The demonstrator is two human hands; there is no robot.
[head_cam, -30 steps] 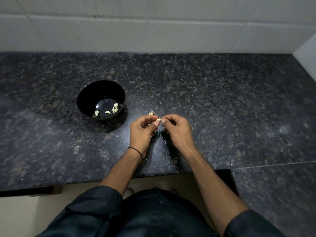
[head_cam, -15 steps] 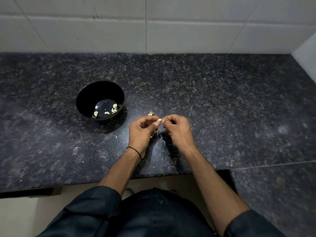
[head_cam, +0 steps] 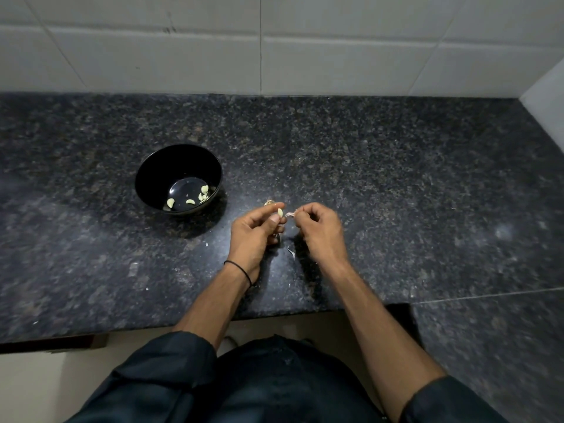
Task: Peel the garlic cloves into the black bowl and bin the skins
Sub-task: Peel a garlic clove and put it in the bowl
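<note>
Over the middle of the dark granite counter (head_cam: pixel 396 178), my left hand (head_cam: pixel 251 236) pinches a pale peeled garlic clove (head_cam: pixel 280 212) between thumb and forefinger. Just right of it, my right hand (head_cam: pixel 319 232) pinches a thin strip of garlic skin (head_cam: pixel 290 214) pulled away from the clove. The black bowl (head_cam: pixel 152 175) stands to the left of my hands with several peeled cloves (head_cam: pixel 190 201) in its bottom. A small unpeeled garlic piece (head_cam: pixel 269 203) lies on the counter just behind my left forefinger. Bits of skin (head_cam: pixel 291 252) lie under and between my hands.
White wall tiles (head_cam: pixel 335 56) rise behind the counter and a wall (head_cam: pixel 546 93) closes off the right end. The counter's front edge runs just below my wrists, with a lower granite section (head_cam: pixel 488 331) at the right. No bin is in view.
My hands have drawn slightly apart: the right hand has pulled a strip of skin off, and the clove in my left hand shows bare.
</note>
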